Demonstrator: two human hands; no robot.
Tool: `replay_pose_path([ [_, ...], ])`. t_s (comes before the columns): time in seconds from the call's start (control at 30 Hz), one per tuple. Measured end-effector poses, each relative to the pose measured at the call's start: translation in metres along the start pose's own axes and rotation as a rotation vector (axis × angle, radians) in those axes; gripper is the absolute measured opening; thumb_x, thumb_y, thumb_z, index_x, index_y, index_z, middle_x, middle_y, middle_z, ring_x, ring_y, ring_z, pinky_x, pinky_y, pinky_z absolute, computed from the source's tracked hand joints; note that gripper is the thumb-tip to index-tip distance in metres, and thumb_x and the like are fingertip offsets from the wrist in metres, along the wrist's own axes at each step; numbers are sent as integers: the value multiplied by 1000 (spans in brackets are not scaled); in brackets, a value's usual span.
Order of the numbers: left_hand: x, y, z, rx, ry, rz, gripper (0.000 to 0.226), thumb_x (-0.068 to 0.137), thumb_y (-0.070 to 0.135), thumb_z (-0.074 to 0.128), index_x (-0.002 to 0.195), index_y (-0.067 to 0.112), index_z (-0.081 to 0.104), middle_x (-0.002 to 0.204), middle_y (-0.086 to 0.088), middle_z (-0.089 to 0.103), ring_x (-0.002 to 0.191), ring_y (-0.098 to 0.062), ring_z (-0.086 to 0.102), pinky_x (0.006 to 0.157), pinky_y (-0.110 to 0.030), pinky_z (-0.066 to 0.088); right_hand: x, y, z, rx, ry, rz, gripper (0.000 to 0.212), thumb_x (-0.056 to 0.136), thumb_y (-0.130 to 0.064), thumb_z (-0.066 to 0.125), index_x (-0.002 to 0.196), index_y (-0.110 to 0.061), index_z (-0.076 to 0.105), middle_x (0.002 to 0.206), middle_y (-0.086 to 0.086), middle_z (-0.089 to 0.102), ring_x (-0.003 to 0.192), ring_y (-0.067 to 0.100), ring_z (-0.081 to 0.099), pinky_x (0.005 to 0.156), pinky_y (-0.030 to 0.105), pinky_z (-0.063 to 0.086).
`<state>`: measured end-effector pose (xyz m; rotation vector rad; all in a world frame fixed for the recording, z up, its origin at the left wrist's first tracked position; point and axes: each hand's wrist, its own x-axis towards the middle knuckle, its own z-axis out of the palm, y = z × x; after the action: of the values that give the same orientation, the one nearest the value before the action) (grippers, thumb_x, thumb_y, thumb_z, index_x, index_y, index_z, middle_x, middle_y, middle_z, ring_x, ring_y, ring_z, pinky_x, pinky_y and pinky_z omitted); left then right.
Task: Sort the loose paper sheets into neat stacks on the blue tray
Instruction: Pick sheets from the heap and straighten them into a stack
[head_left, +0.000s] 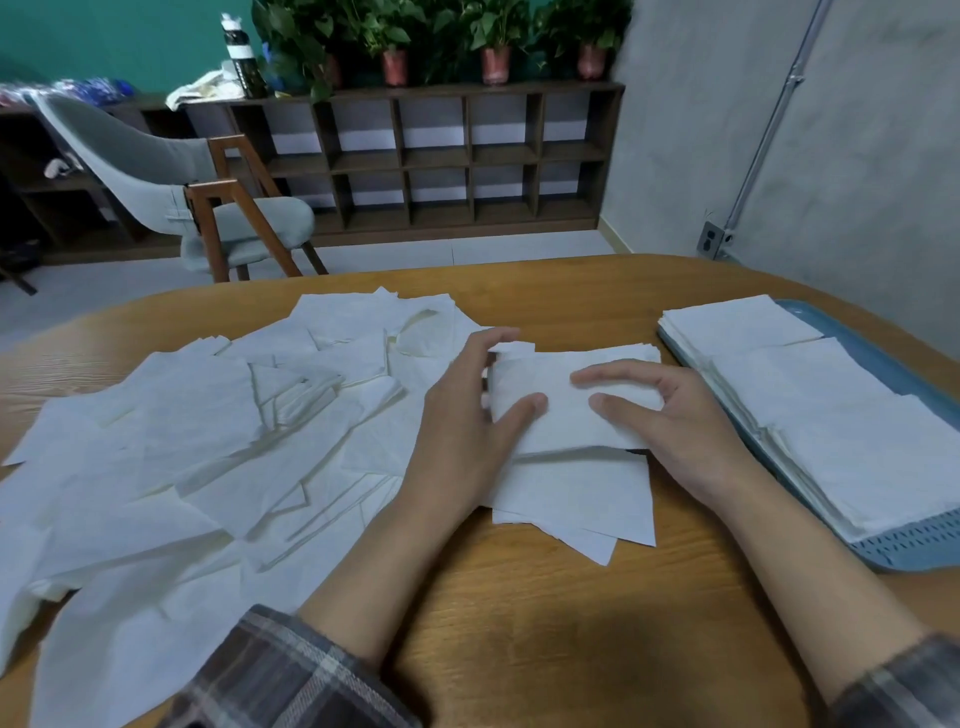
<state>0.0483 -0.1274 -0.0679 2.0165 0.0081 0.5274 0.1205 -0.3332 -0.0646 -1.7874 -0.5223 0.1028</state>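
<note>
A small stack of white paper sheets (563, 415) lies on the wooden table between my hands. My left hand (467, 415) grips its left edge, thumb on top and fingers curled around the far side. My right hand (660, 415) holds its right edge, fingers curved over the top and thumb on the near part. Loose sheets (576, 499) lie under the stack. A big pile of loose white sheets (208, 441) covers the table's left half. The blue tray (914, 545) at the right carries three neat stacks (810, 395) in a row.
The table (519, 623) has a rounded far edge. Beyond it stand a grey chair (171, 176) with wooden legs and a dark cubby shelf (441, 156) topped with potted plants. A grey wall rises close on the right.
</note>
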Motion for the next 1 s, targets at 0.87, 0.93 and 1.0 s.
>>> replay_pose_path([
  [0.87,-9,5,4,-33,-485,2,5,90,12,79,87,17,78,86,8,77,80,-3,67,77,-20,53,4,2,-4,-37,127,-11,22,102,-18,64,105,-30,82,111,-28,75,114,-16,60,87,-5,36],
  [0.93,-8,3,4,-98,-426,-42,8,90,7,76,90,15,75,82,5,74,72,-6,60,73,-19,50,5,3,-3,-26,126,-3,22,102,-19,64,105,-30,82,111,-26,76,114,-15,60,87,-5,36],
  [1.0,-8,2,4,-90,-405,-36,12,91,6,75,93,18,72,82,-1,73,71,-10,58,73,-27,51,5,2,-3,-25,129,8,21,102,-20,64,104,-31,82,110,-27,76,113,-16,60,85,-7,35],
])
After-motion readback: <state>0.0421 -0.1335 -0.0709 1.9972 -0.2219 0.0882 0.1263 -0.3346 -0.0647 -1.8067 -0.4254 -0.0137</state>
